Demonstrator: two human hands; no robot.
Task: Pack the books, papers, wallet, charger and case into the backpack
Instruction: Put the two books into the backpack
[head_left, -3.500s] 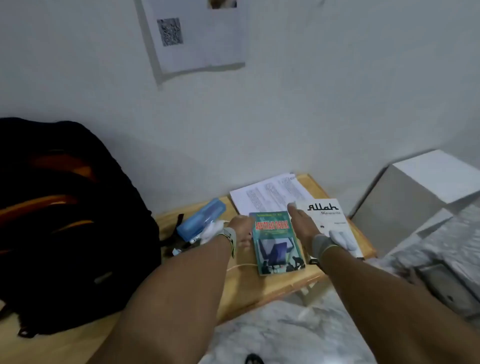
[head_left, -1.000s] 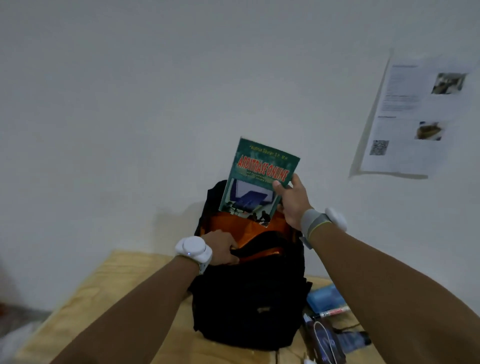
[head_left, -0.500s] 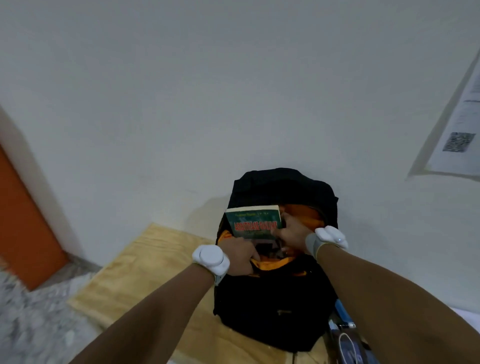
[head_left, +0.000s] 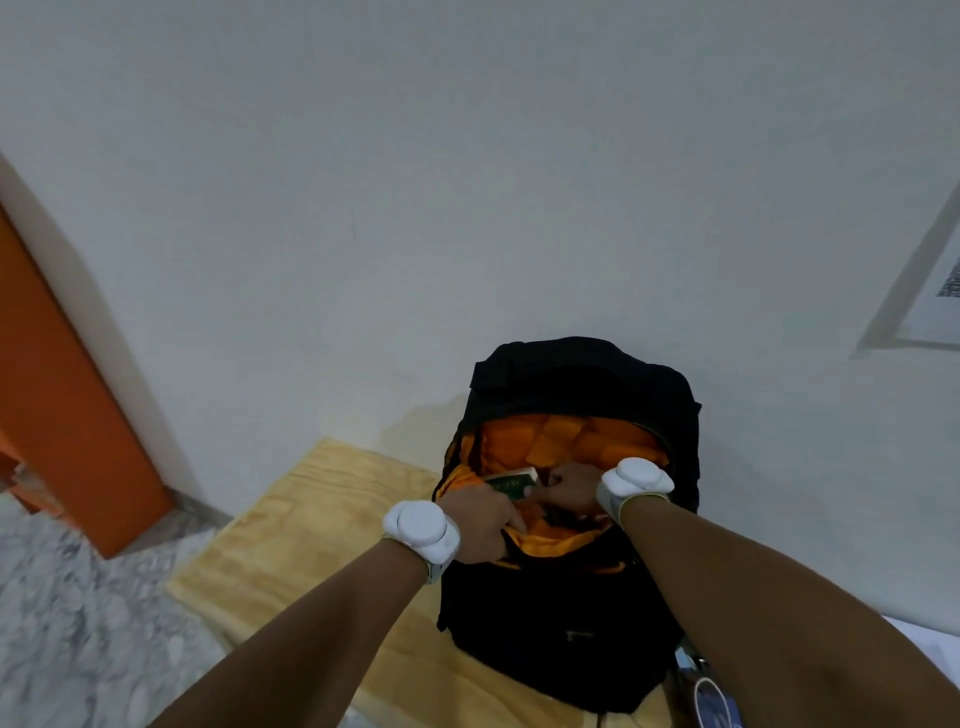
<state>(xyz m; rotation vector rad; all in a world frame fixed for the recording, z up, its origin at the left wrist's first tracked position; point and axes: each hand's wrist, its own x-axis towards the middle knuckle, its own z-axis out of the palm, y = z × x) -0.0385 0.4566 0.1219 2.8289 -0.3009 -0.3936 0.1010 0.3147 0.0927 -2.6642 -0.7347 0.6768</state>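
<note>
1. The green book (head_left: 511, 483) sits almost wholly inside the black backpack (head_left: 561, 639); it could snag on the orange lining.
2. The left hand (head_left: 480, 522) grips the front rim; letting go would close the mouth.
3. The right hand (head_left: 569, 488) reaches inside, its grip hidden; the upright backpack could tip on the worktop (head_left: 306, 525).

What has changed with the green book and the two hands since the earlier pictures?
The green book went from the table, up, then down into the backpack; only its top shows. The right hand followed it in. The left hand still holds the opening.
</note>
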